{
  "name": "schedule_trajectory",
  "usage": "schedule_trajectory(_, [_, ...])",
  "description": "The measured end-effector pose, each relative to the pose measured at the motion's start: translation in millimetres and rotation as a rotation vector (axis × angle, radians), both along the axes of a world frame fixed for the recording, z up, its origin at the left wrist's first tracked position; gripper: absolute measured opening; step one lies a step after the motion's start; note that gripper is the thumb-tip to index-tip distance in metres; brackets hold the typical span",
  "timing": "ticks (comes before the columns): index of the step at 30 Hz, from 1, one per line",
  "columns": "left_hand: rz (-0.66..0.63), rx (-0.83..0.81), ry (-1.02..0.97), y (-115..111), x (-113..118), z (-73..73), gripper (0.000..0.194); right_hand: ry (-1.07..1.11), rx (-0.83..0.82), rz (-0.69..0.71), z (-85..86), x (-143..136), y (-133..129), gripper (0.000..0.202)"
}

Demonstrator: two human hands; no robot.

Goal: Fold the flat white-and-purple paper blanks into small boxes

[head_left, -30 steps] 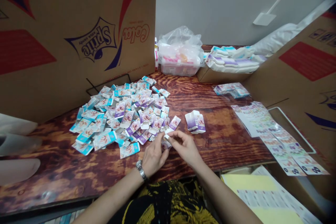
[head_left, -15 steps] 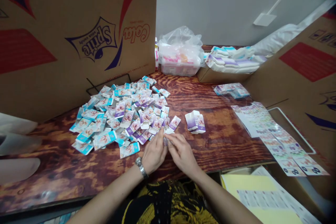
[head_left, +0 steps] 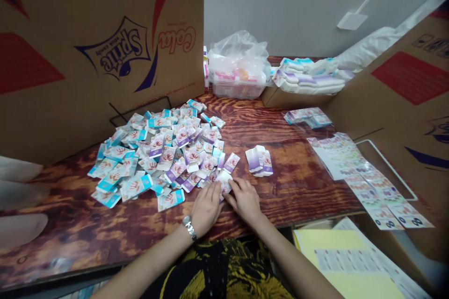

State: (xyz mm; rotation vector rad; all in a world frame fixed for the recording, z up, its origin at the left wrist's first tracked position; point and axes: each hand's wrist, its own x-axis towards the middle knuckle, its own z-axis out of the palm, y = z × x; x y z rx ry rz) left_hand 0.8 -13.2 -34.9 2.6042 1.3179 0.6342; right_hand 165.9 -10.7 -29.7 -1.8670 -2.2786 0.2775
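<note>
1. Near the front edge of the tabletop (head_left: pixel 301 191), left hand (head_left: pixel 206 209) and right hand (head_left: pixel 246 200) hold one small box (head_left: pixel 225 183) between them.
2. Farther from that edge, leftward, spreads a box pile (head_left: pixel 175 168).
3. Near the back edge: plastic bag (head_left: pixel 240 51).

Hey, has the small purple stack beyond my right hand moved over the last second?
No. Judged against the Sprite carton, the stack keeps its place on the table; the whole view has shifted slightly.
</note>
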Motion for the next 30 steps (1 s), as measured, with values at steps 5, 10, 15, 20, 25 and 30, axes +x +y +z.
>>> schedule_trajectory(5, [0.017,-0.013,0.001,-4,-2,-25.0,0.054,0.108,0.034,-0.017,-5.9,-4,-1,0.03])
schedule_trajectory(10, [0.049,-0.058,-0.049,-3,-1,-16.0,0.063,0.441,0.055,-0.156,-3.2,-9,2,0.014])
schedule_trajectory(15, [0.123,-0.036,-0.12,1,4,-7.7,0.064,0.623,-0.018,-0.178,15.8,-14,6,0.012])
schedule_trajectory(20, [0.156,-0.136,-0.311,9,1,5.3,0.046,0.643,0.066,-0.027,40.0,-7,5,0.02])
schedule_trajectory(25, [0.176,-0.178,-0.388,10,-1,26.2,0.055,0.517,0.264,0.098,47.4,-2,2,0.019])
schedule_trajectory(30, [0.112,-0.164,-0.389,10,-2,32.8,0.044,0.749,0.024,0.07,52.1,-4,2,0.021])
